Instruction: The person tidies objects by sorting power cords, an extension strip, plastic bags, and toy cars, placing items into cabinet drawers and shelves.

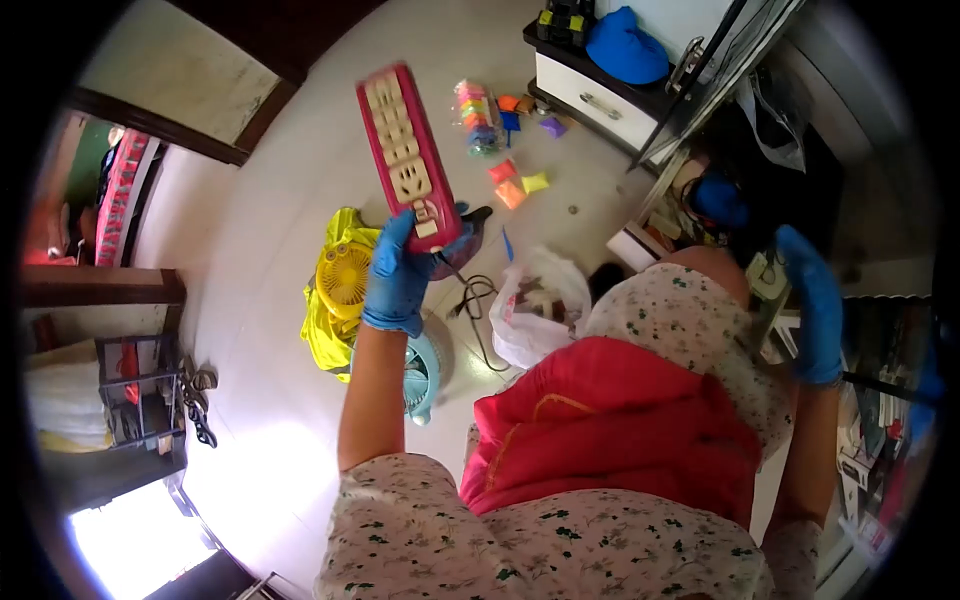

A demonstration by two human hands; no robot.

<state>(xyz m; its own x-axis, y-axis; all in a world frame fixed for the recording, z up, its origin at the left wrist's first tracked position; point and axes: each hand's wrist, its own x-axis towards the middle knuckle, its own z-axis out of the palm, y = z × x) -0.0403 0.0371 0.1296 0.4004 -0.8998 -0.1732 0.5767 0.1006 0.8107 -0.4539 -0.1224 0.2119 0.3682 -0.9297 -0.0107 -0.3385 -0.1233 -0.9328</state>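
My left hand (392, 285), in a blue glove, is closed around the lower end of a red power strip (404, 150) with cream sockets. The strip stands up at a slight tilt above the floor, and a black cable (472, 297) trails below it. My right hand (812, 300), also gloved in blue, is raised at the right with its fingers stretched out and nothing visible in them. Beside it, a small white box-shaped device (768, 276) sits by the cabinet. A red cloth (610, 430) lies across my lap.
A yellow fan (343, 280) rests on a yellow bag (322, 330), near a teal fan (423, 372). By my knee sits a white plastic bag (535, 320). Small colored packets (511, 193) lie farther off, before a drawer cabinet (590, 100). A shelf rack (130, 390) stands left.
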